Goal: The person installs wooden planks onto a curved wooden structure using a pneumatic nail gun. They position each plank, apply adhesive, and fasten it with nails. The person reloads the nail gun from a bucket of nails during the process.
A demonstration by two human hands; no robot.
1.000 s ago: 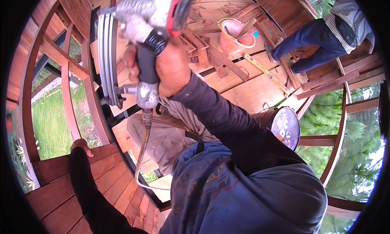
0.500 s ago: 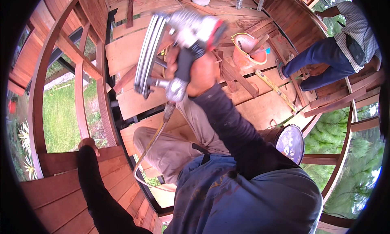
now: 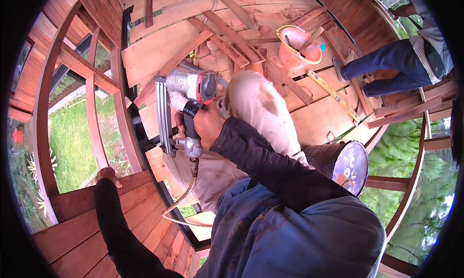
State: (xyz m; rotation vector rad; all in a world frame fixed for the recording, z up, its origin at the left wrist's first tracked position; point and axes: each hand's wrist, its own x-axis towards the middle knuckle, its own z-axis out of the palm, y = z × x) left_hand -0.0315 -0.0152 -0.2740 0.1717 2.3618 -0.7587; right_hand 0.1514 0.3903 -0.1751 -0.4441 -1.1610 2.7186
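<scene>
My right hand (image 3: 207,126) is closed round the grip of a nail gun (image 3: 186,85), its silver body and red-trimmed head turned toward the upper right. The long ribbed magazine lies on the left side of the tool. From the grip's lower end an air hose (image 3: 180,200) curls down past my leg. At the left, my left hand (image 3: 108,175) clasps the top edge of a reddish wooden board (image 3: 77,188) on a low plank wall. Its fingers partly disappear over that edge.
An orange bucket (image 3: 285,57) with tools stands ahead, near loose wood strips (image 3: 232,43) and a yellow spirit level (image 3: 333,95). A dark bucket (image 3: 319,159) is by my right side. Another person (image 3: 401,65) stands at the right. Gaps show between floor boards.
My right hand has brought the nail gun down and closer to the left wall frame. A knee has come up beside the tool. My left hand keeps its hold on the board.
</scene>
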